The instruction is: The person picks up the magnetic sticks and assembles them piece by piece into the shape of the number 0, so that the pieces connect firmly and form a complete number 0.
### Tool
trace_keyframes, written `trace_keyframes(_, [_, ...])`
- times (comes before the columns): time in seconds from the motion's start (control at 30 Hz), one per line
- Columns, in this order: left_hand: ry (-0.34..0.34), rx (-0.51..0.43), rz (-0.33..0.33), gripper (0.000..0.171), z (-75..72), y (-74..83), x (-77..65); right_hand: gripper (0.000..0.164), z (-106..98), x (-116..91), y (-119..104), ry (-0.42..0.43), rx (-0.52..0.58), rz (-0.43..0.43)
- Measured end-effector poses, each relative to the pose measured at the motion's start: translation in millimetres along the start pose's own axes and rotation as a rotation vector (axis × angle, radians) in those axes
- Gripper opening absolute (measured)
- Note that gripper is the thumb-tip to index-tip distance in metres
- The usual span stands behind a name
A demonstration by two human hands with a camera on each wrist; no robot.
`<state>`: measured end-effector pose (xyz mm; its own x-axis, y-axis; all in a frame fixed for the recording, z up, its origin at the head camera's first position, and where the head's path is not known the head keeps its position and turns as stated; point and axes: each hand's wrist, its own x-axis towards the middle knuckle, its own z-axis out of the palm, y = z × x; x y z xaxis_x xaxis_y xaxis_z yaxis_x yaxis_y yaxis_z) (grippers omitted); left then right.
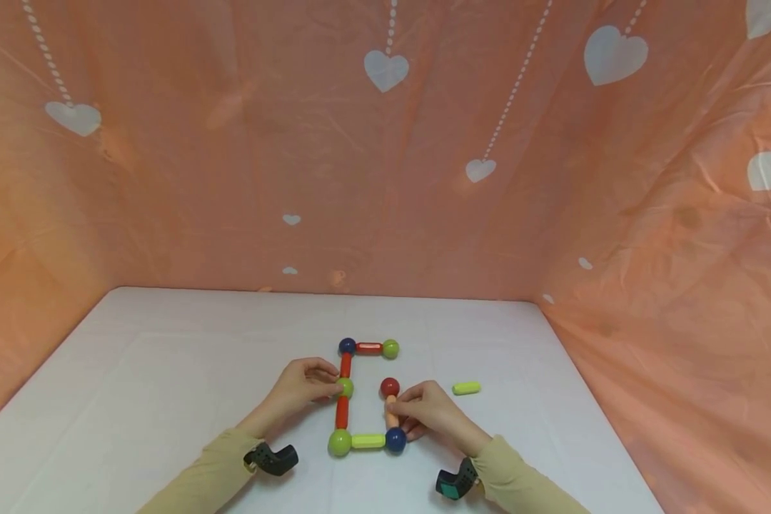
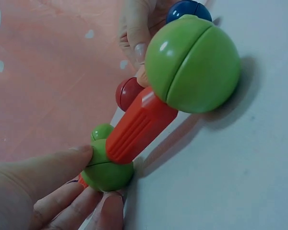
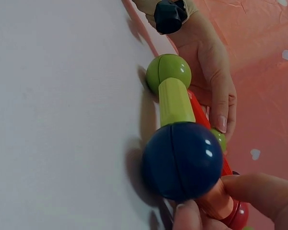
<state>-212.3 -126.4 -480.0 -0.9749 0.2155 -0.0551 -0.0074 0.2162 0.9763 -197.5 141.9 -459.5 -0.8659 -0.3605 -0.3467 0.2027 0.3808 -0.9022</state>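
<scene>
On the table lies a chain of coloured balls and rods, bent like a figure six. My left hand (image 1: pixel 302 385) pinches the middle green ball (image 2: pixel 108 167) on its left side, between two red rods (image 1: pixel 342 412). The right hand (image 1: pixel 430 410) pinches the peach-orange rod (image 1: pixel 392 412) between a red ball (image 1: pixel 390 387) and a dark blue ball (image 1: pixel 395 440). A yellow-green rod (image 1: pixel 368 441) joins that blue ball to the lower-left green ball (image 1: pixel 340 442). At the top, another blue ball (image 1: pixel 348 346), a short red rod (image 1: pixel 369 348) and a green ball (image 1: pixel 390 348) form a row.
A loose yellow-green rod (image 1: pixel 466 387) lies to the right of my right hand. The white table (image 1: pixel 186 357) is bounded behind and at the sides by an orange sheet (image 1: pixel 334 178) with white hearts. Both wrists carry dark devices.
</scene>
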Motion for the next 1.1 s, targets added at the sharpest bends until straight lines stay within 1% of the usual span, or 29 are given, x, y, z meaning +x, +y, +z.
trace_keyframes(0.17, [0.009,-0.005,-0.02,0.035,0.6,1.7,-0.6,0.028,-1,-1,1,-0.011,0.027,0.008])
trace_keyframes(0.27, [0.012,-0.01,-0.032,0.036,0.8,2.2,-1.2,0.029,-3,-2,1,-0.036,0.035,0.01])
trace_keyframes(0.4, [0.022,-0.012,-0.053,0.036,1.6,1.8,-1.0,0.03,-13,-5,-1,-0.074,0.021,-0.016])
trace_keyframes(0.47, [0.026,-0.014,-0.065,0.036,2.0,2.2,-0.8,0.031,-23,-7,-3,-0.074,-0.009,-0.052])
trace_keyframes(0.57, [0.031,-0.014,-0.072,0.036,2.1,3.5,-1.2,0.035,-41,-10,-7,-0.053,-0.071,-0.123])
trace_keyframes(0.67, [0.032,-0.016,-0.066,0.036,1.8,4.5,-1.9,0.04,-60,-14,-9,-0.032,-0.12,-0.205])
trace_keyframes(0.77, [0.029,-0.017,-0.059,0.036,1.4,4.5,-2.2,0.042,-80,-17,-10,-0.006,-0.144,-0.269])
trace_keyframes(0.93, [0.02,-0.017,-0.044,0.036,0.9,2.9,-2.2,0.043,-108,-22,-1,0.064,-0.217,-0.344])
trace_keyframes(1.1, [0.02,-0.019,-0.045,0.036,0.7,2.4,-2.1,0.044,-128,-24,13,0.071,-0.284,-0.393])
